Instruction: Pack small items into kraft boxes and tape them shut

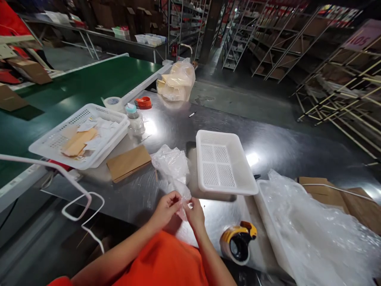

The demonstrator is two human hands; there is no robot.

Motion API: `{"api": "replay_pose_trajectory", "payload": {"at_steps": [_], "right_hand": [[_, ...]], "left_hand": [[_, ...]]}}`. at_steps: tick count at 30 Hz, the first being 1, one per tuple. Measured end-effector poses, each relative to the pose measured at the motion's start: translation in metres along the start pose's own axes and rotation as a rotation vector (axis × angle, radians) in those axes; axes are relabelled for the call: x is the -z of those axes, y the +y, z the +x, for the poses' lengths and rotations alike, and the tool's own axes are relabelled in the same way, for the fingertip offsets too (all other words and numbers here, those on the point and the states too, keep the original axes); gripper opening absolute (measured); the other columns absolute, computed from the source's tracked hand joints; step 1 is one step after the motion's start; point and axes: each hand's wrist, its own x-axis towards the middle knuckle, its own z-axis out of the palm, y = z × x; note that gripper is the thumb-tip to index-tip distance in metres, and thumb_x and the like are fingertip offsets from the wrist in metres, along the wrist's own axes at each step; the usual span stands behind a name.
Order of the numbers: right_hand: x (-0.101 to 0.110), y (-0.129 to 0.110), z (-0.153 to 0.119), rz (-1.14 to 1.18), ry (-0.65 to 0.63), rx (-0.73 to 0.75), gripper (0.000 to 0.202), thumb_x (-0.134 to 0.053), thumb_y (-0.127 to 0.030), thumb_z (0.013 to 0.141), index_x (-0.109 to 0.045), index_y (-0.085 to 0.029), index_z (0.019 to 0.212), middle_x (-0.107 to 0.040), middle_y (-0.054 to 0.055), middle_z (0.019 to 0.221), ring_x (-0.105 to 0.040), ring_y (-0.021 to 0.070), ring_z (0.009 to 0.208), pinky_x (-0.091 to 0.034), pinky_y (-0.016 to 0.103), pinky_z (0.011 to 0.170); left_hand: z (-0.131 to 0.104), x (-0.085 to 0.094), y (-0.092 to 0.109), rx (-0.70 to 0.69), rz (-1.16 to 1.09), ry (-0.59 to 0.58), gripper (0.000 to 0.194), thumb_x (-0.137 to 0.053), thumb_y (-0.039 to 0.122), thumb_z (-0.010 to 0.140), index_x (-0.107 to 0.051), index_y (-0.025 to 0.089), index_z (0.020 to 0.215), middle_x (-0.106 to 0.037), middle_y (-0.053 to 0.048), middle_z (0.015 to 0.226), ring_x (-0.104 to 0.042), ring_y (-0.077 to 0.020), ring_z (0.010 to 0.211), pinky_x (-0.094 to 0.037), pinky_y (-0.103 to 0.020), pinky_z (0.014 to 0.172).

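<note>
Both hands meet at the near edge of the metal table (166, 123). Clear bubble wrap (171, 163) stretches away from them across the tabletop. My left hand (167, 208) pinches its near end, with thumb and fingers pressed together. On the other side, my right hand (194, 214) grips the same end, close beside the left. A small pinkish part shows through the plastic between the hands; what it is, I cannot make out. Left of the wrap lies a flat brown cardboard piece (128, 163). A white plastic basket (216, 167) with nothing in it stands to the right.
A yellow-black tape dispenser (238, 242) sits near the front edge. More bubble wrap (315, 230) fills a white bin at right. At left are a basket (101, 159) of papers, a tape roll (113, 103), an orange dispenser (143, 102) and a green conveyor belt (119, 71).
</note>
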Motion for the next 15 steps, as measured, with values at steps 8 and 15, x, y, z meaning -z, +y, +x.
{"api": "replay_pose_trajectory", "payload": {"at_steps": [8,15], "right_hand": [[-0.015,0.007,0.009,0.057,-0.156,0.019,0.024,-0.063,-0.029,0.062,-0.052,-0.020,0.043,-0.063,0.003,0.066,-0.057,0.0196,0.068,-0.042,0.031,0.066],[-0.011,-0.006,0.006,0.049,0.009,0.159,0.017,-0.058,-0.034,0.072,-0.062,-0.020,0.063,-0.063,0.012,0.104,-0.054,0.0280,0.104,-0.039,0.042,0.094]], "left_hand": [[-0.003,0.007,0.000,0.050,-0.021,0.030,0.039,-0.072,0.051,0.065,-0.053,0.018,0.070,-0.050,0.005,0.055,-0.045,-0.0092,0.051,-0.038,-0.021,0.051],[0.003,0.018,-0.005,0.060,0.057,0.097,0.036,-0.070,0.048,0.064,-0.052,0.018,0.065,-0.049,0.006,0.053,-0.045,-0.0088,0.049,-0.038,-0.020,0.048]]}}
